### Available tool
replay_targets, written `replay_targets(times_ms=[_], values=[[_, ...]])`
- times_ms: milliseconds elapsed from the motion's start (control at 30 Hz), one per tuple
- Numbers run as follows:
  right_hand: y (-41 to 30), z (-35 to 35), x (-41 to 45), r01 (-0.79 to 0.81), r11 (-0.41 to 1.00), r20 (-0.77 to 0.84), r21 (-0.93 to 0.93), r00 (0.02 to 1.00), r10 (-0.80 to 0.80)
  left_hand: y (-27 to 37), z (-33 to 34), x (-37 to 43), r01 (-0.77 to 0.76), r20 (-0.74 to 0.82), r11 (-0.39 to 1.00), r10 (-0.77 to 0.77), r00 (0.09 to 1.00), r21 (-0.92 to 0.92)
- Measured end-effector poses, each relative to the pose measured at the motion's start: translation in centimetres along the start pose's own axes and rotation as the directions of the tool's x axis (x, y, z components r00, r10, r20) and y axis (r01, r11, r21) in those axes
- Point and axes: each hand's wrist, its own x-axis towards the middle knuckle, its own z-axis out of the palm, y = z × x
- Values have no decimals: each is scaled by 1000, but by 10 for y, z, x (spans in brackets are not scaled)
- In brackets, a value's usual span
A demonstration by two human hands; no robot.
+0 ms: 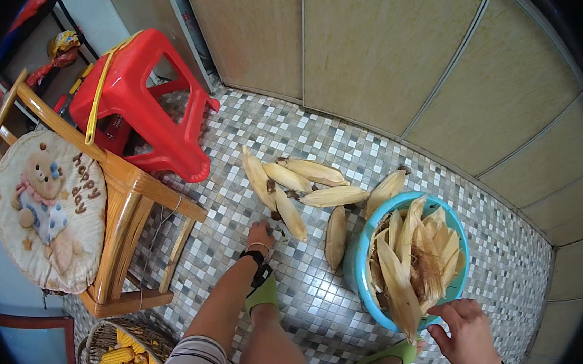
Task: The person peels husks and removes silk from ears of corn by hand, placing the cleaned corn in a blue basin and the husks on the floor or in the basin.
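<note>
My left hand [261,233] reaches down to the tiled floor, just below the dark tip of an unhusked corn ear [289,215]; whether it touches or holds anything is unclear. Several more dry corn ears in pale husks lie above it, one of them [336,237] upright in view beside the bucket. A turquoise plastic bucket [356,260] stands at the right, filled with corn husks [398,280] and brown corn silk [425,269]. Over the bucket's lower right rim is my right hand [463,332], thumb and forefinger apart, nothing visible between them.
A wooden chair [133,181] with a bear cushion [49,213] stands at the left, a red plastic stool [142,106] behind it. At the bottom left, a woven basket [95,339] holds husked yellow corn cobs [117,358]. Cabinet doors [381,49] run along the far side.
</note>
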Motion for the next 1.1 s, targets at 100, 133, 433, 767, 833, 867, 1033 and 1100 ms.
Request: replay_targets(times_ms=[100,133,433,767,833,867,1033,1100], values=[[7,14,24,13,1000,42,14,999,-14,-4,14,17,-51,-91,988,38,995,-148],[8,20,31,12,1000,46,12,999,-12,0,17,23,-48,-87,987,35,996,-150],[0,42,50,23,999,94,42,995,-27,-16,49,31,66,8,997,-67,998,43],[-4,51,38,5,998,98,62,995,-11,-8,45,0,-184,53,978,190,980,-99],[-6,52,36,9,998,90,59,996,-15,-16,55,3,-171,98,984,175,980,-48],[-5,52,35,29,998,89,52,995,-34,-19,59,5,-209,79,977,206,975,29],[0,40,15,41,998,79,49,996,-44,-3,48,-10,-147,144,987,137,980,64],[3,24,1,76,996,67,39,995,-79,18,25,-27,-8,-100,943,-27,995,-333]])
